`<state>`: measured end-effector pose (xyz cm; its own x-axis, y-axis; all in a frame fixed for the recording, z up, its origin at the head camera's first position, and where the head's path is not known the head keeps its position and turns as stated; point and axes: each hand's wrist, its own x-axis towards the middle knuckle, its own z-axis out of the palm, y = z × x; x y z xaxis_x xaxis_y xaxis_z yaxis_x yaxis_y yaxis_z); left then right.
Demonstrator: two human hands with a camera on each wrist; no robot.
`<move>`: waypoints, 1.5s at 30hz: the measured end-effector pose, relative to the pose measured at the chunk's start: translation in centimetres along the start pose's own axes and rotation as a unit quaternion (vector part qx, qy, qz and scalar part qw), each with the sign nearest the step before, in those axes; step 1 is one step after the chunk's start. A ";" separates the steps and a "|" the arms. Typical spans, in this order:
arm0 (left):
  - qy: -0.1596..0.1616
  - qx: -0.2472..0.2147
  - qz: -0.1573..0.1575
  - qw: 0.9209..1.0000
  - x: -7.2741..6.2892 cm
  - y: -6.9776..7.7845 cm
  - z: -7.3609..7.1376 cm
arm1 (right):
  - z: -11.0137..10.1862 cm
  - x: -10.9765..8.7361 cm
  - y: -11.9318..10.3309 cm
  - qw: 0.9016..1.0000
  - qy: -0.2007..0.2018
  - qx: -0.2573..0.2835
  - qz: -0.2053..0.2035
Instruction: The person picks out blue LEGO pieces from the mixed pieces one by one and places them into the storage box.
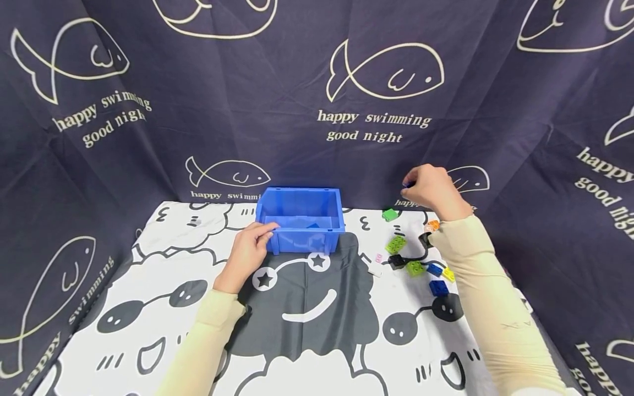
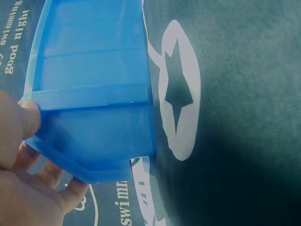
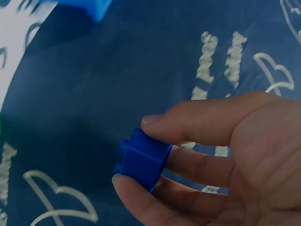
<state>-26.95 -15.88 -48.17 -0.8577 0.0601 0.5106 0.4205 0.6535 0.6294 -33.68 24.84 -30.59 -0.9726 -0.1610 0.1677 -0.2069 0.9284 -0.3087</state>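
Note:
A blue plastic bin stands at the back of the table, with a blue piece inside it. My left hand grips the bin's front left corner; in the left wrist view the thumb lies over the rim and the fingers curl beneath it. My right hand is raised above the table's far right part. Between its thumb and fingers it pinches a blue toy brick, whose studs point away from the palm in the right wrist view.
Loose bricks lie on the right of the table: a bright green one, lime ones, a black one, blue ones, a yellow one, an orange one, a white one. A dark curtain hangs behind.

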 end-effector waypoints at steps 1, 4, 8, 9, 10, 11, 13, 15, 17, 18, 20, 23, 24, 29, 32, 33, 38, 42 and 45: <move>0.000 0.001 0.000 1.000 0.0 0.0 0.0 | -0.1 0.1 -0.6 1.000 0.001 0.001 -0.004; -0.002 0.003 0.000 1.000 0.0 0.1 -0.1 | 0.0 0.2 -2.5 1.000 0.000 0.006 -0.017; -0.003 0.004 -0.001 1.000 -0.1 0.2 -0.1 | 0.4 0.4 -4.9 0.999 -0.004 0.018 -0.033; -0.003 0.004 -0.001 1.000 -0.1 0.2 -0.1 | 0.5 0.4 -5.5 0.999 -0.005 0.019 -0.037; -0.002 0.003 0.000 1.000 -0.2 0.2 -0.1 | 0.6 0.4 -6.1 0.999 -0.005 0.020 -0.041; -0.001 0.003 0.000 1.000 -0.2 0.2 -0.1 | 0.7 0.4 -6.7 0.999 -0.007 0.021 -0.042; -0.001 0.004 0.001 1.000 -0.3 0.1 0.0 | 0.9 0.2 -7.8 0.999 -0.011 0.021 -0.047; -0.001 0.004 0.002 1.000 -0.3 0.0 0.1 | 1.2 0.1 -8.8 0.998 -0.014 0.021 -0.052; -0.002 0.006 0.003 1.000 -0.3 0.0 0.1 | 1.5 -0.1 -9.7 0.998 -0.019 0.023 -0.055; -0.002 0.006 0.004 1.000 -0.3 0.0 0.1 | 1.7 -0.1 -10.2 0.998 -0.019 0.023 -0.059; -0.001 0.005 0.005 1.000 -0.3 -0.1 0.1 | 2.0 -0.2 -11.2 0.997 -0.022 0.026 -0.067; -0.002 0.007 0.005 1.000 -0.3 -0.1 0.0 | 2.5 -0.3 -12.7 0.996 -0.025 0.032 -0.080; -0.002 0.007 0.005 1.000 -0.3 -0.1 0.0 | 2.7 -0.3 -13.1 0.995 -0.027 0.035 -0.085; 0.001 0.010 0.005 1.000 -0.3 -0.1 0.0 | 3.8 0.1 -14.9 0.993 -0.045 0.045 -0.097; 0.004 0.009 0.009 1.000 -0.3 -0.1 0.0 | 4.6 0.4 -15.5 0.993 -0.057 0.048 -0.095; 0.004 0.008 0.010 1.000 -0.2 -0.1 0.1 | 4.9 0.5 -15.6 0.993 -0.060 0.051 -0.093; 0.004 0.007 0.010 1.000 0.0 -0.1 0.2 | 6.7 1.1 -15.7 0.992 -0.068 0.059 -0.084; 0.002 0.008 0.006 1.000 0.0 0.0 0.2 | 8.1 1.5 -15.6 0.992 -0.081 0.054 -0.079; 0.001 0.008 0.006 1.000 0.0 0.1 0.1 | 9.0 1.7 -15.7 0.992 -0.092 0.047 -0.074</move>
<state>-26.95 -15.72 -48.20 -0.8525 0.0671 0.5185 0.4255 0.6652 0.6135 -33.05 6.98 -33.93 -0.9321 -0.3593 0.0463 -0.3490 0.8560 -0.3814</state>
